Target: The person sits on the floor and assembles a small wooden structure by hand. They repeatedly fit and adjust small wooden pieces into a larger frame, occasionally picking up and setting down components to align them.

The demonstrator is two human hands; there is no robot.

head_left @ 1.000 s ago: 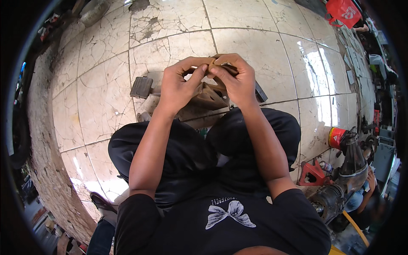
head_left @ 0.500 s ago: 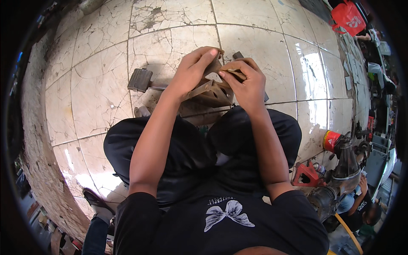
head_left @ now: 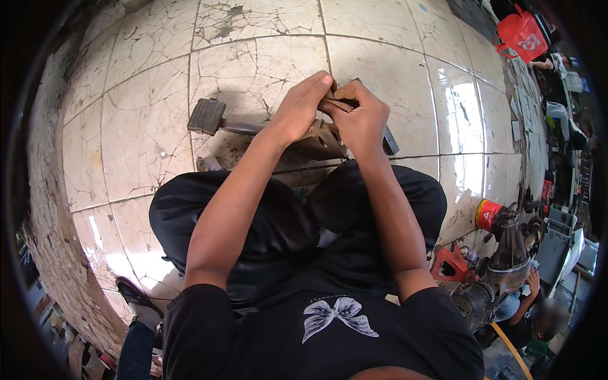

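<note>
Both hands meet over the floor in front of my knees. My left hand (head_left: 299, 106) is closed on a folded brown sheet (head_left: 340, 104), which looks like sandpaper. My right hand (head_left: 362, 121) pinches the same sheet from the other side, its fingers curled. Below them lies a brown, dirty metal part (head_left: 318, 147) with angled walls, partly covered by my hands and wrists. To its left rests a heavy hammer (head_left: 206, 116) with a block-shaped head, its handle running under my left forearm. A dark block-like piece (head_left: 389, 142) shows beyond my right wrist.
Cracked tiles (head_left: 139, 136) cover the floor. At the right stand a red jack stand (head_left: 451, 264), a red-and-yellow can (head_left: 487, 214) and a large greasy machine housing (head_left: 510, 272). A person (head_left: 529, 310) sits behind them. Another person's foot (head_left: 138, 297) is at lower left.
My hands have come closer together, and the brown sheet between them is now folded more tightly. My right hand has moved slightly left and turned inward.
</note>
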